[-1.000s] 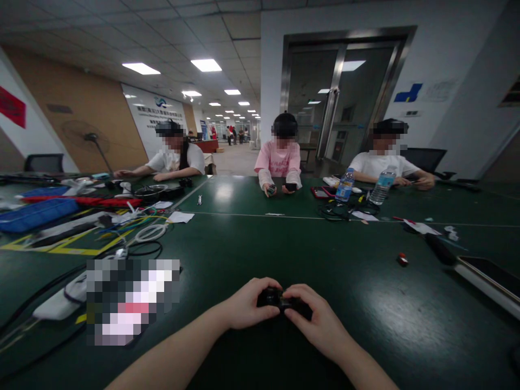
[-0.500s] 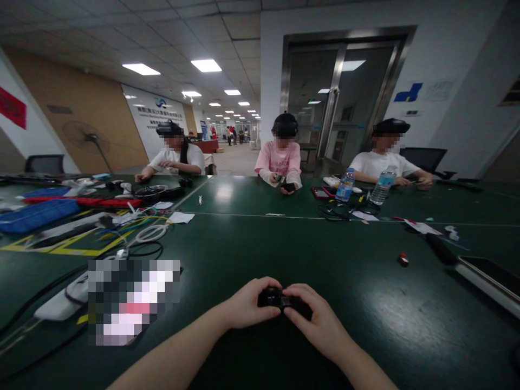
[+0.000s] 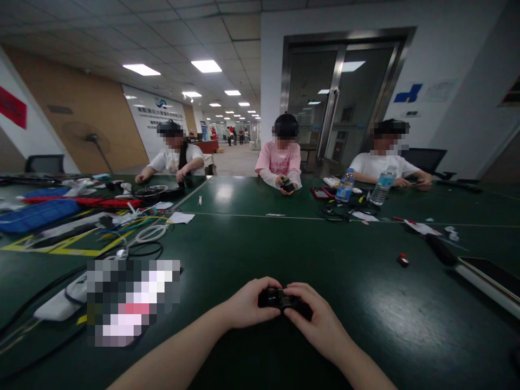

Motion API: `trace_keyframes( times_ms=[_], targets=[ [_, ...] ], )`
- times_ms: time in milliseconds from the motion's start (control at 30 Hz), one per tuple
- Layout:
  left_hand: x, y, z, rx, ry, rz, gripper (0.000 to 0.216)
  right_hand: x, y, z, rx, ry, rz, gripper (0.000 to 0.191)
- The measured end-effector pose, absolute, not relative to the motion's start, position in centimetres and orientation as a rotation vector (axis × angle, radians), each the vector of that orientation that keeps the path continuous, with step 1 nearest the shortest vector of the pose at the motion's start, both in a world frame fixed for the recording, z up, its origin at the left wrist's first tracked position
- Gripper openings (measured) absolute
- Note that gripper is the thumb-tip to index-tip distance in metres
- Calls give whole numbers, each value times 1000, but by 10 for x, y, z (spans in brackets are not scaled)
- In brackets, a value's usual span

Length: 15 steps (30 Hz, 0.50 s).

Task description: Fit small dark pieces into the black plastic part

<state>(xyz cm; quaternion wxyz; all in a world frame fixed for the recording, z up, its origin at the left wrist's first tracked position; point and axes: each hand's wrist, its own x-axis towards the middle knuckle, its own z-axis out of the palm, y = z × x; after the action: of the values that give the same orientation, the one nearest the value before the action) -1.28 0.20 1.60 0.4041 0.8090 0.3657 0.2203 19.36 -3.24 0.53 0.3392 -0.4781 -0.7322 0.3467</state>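
Both my hands meet around a small glossy black object (image 3: 273, 297) low over the green table (image 3: 227, 249), close to me. My left hand (image 3: 254, 303) grips its left end between thumb and fingers. Its right part sits in my right hand (image 3: 311, 311), with the thumb at the near side and the fingers over the far side. The fingers hide much of the object, and its exact kind cannot be made out. A small red and silver item (image 3: 402, 260) lies to the right, apart from my hands.
A white power strip (image 3: 60, 298) and cables lie at left, with a blue tray (image 3: 38, 215) behind. Two water bottles (image 3: 345, 185) stand across the table. A device with a black handle (image 3: 441, 250) lies at right. Three people sit opposite; one person's hands (image 3: 287, 184) hold a dark object.
My hands and the black object stay almost still. Opposite, the left person's hand has reached down to dark items on the table, and the middle person's hands have come together.
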Motion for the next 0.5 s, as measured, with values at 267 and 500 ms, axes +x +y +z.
trace_keyframes(
  times_ms=[267, 500],
  targets=[
    [-13, 0, 16, 2098, 972, 551, 40, 193, -31, 6, -1276, -1927, 926, 22],
    [-12, 0, 18, 2078, 957, 547, 41, 195, -33, 5, -1286, -1929, 921, 27]
  ],
)
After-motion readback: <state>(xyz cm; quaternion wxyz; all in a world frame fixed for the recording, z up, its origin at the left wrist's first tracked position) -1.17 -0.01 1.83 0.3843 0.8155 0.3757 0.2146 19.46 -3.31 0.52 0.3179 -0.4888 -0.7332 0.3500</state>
